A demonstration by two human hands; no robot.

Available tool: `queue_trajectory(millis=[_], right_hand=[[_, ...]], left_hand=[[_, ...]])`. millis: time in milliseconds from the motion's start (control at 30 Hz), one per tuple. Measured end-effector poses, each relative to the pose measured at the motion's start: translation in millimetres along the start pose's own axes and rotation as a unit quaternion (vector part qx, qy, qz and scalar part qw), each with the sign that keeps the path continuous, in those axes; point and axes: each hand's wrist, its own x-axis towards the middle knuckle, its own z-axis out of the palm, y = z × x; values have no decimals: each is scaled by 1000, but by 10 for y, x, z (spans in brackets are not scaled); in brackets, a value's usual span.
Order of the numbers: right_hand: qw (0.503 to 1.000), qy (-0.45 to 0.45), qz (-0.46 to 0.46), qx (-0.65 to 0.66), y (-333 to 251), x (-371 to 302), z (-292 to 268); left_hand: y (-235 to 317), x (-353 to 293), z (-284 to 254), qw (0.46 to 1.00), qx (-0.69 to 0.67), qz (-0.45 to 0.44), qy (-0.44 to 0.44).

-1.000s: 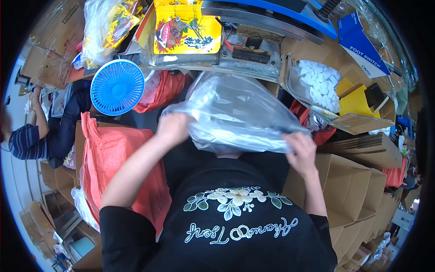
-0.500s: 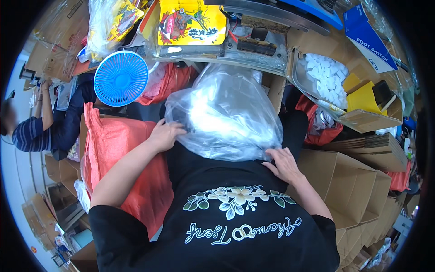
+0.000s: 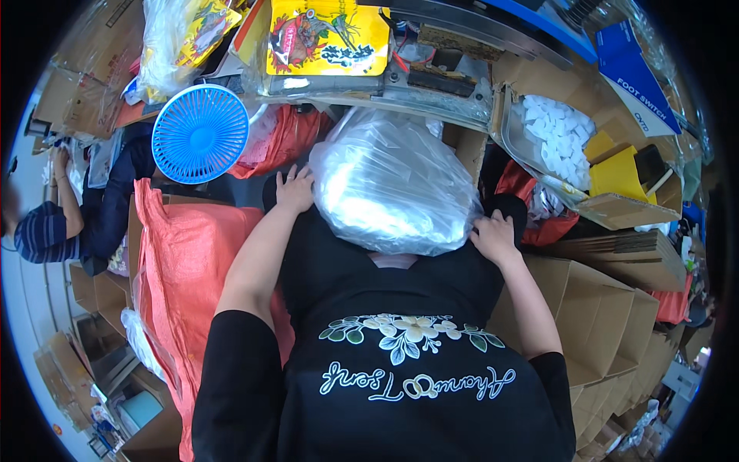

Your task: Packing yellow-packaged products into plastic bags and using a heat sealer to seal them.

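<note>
A large clear plastic bag [image 3: 396, 185], bulging and shiny, lies across my lap below the edge of the workbench. What it holds cannot be made out through the glare. My left hand [image 3: 295, 191] rests at the bag's left side, fingers spread, on or close to my dark-clothed leg. At the right lower side, my right hand [image 3: 494, 237] touches the bag's edge with slightly bent, parted fingers. Neither hand visibly grips the plastic.
A blue round fan [image 3: 200, 134] stands left of the bag, above a big red woven sack [image 3: 181, 269]. Yellow printed packets [image 3: 327, 38] lie on the bench. Right are a tray of white pieces [image 3: 556, 138] and open cardboard boxes [image 3: 573, 323]. A person [image 3: 48, 231] works far left.
The bag has moved up and become rounder and tauter, its lower edge now farther from me. Both hands have moved forward along its sides, the left one most.
</note>
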Motion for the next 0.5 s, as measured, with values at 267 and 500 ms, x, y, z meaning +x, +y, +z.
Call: queue_trajectory(millis=[267,500], right_hand=[[816,29,162,554,291,344,57],[859,350,180,328,458,970,172]], left_hand=[[113,211,-481,972,-199,-120,36],[307,885,-437,910,-357,-138,158]])
